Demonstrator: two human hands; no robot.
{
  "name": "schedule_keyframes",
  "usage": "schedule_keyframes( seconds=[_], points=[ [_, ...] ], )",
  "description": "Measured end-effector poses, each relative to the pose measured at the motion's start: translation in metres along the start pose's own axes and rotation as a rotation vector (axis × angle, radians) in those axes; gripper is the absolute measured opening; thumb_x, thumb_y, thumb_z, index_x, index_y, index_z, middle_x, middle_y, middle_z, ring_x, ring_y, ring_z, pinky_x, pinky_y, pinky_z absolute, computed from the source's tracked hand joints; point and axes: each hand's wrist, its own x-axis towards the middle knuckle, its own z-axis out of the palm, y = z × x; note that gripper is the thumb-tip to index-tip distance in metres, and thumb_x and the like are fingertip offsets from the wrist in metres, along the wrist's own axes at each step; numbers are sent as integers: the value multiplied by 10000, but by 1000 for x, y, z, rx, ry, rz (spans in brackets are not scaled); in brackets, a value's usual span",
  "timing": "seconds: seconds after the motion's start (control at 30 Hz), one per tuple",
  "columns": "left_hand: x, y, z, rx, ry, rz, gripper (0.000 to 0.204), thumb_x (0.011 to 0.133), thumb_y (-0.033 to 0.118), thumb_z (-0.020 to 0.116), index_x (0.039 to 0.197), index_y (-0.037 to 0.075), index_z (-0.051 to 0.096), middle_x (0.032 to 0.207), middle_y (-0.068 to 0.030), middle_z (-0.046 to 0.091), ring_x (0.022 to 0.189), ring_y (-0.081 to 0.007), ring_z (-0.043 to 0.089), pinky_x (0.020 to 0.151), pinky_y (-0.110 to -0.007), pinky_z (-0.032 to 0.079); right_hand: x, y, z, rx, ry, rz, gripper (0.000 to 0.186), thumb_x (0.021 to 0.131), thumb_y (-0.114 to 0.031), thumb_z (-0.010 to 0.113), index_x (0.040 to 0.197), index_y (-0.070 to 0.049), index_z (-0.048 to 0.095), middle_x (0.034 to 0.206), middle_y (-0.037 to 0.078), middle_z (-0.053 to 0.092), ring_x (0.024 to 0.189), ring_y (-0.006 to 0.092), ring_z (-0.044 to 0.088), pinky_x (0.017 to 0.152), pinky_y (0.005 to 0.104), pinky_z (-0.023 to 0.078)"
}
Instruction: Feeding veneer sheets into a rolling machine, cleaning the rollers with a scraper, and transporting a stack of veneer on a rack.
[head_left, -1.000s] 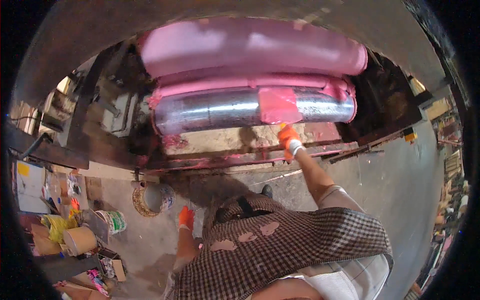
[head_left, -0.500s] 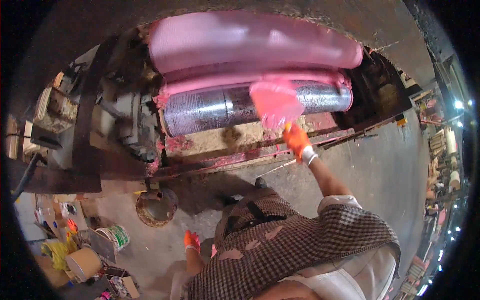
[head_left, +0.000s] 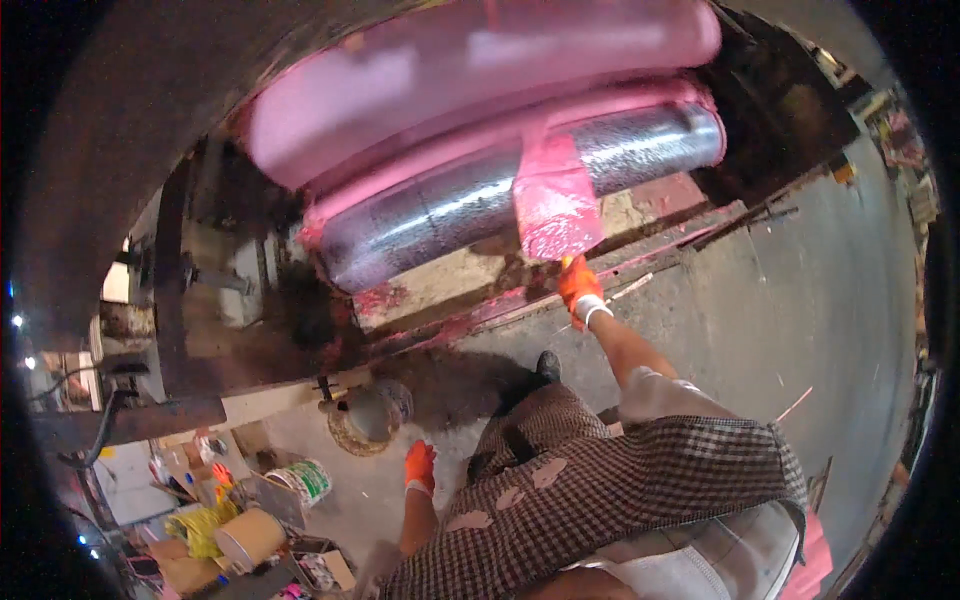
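Note:
My right hand (head_left: 580,290), in an orange glove, is closed on the yellow handle (head_left: 567,261) of a broad tool covered with glossy pink paste (head_left: 555,205). The paste reaches over the shiny steel roller (head_left: 420,210) toward a thin pink-coated roller (head_left: 390,170) behind it. A large pink-coated roller (head_left: 380,100) lies farther back. Below the steel roller is a stained pale ledge (head_left: 460,270) with pink smears. My left hand (head_left: 420,465), also gloved, hangs low beside my checked apron, fingers loosely bent and apparently holding nothing.
Dark machine framing (head_left: 185,300) surrounds the rollers. On the concrete floor (head_left: 720,330) stand a crusted bucket (head_left: 355,425), a white-and-green pail (head_left: 305,482) and a cardboard drum (head_left: 250,540) among clutter at lower left. A black hose (head_left: 112,425) hangs at left.
My view has tilted, so the rollers now slant up to the right. The pink-laden tool has shifted between the frames, still in my right hand. My left hand remains low.

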Motion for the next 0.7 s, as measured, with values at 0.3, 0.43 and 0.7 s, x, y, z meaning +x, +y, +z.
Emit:
schedule_keyframes(
  seconds=[0.3, 0.43, 0.7],
  points=[
    [-9, 96, 81, 457, -207, 442, 335, 967, 296, 622, 1186, 44, 638, 1123, -45, 651, 1005, -182, 592, 875, -350, 482, -27, -65, -206, 1445, -445, -414, 278, 988, -356, 606, 1114, -108, 588, 737, 14, 547, 616, 134, 541, 562, 301, 474],
    [-67, 156, 179, 466, -322, 475, 547, 1010, 361, 607, 1411, 3, 508, 1320, -71, 607, 1202, -187, 565, 1061, -323, 421, 59, -41, -199, 2256, -1051, -290, 351, 987, -451, 596, 1010, -102, 611, 717, 5, 570, 613, 142, 561, 553, 297, 495],
    [-164, 193, 298, 520, -642, 418, 531, 1022, 367, 596, 1419, 24, 510, 1321, -111, 611, 1199, -205, 595, 1067, -316, 437, 95, 3, -89, 1824, -529, 208, 543, 875, -598, 663, 942, -63, 595, 730, 136, 631, 564, 304, 631, 503, 453, 531]
  ],
)
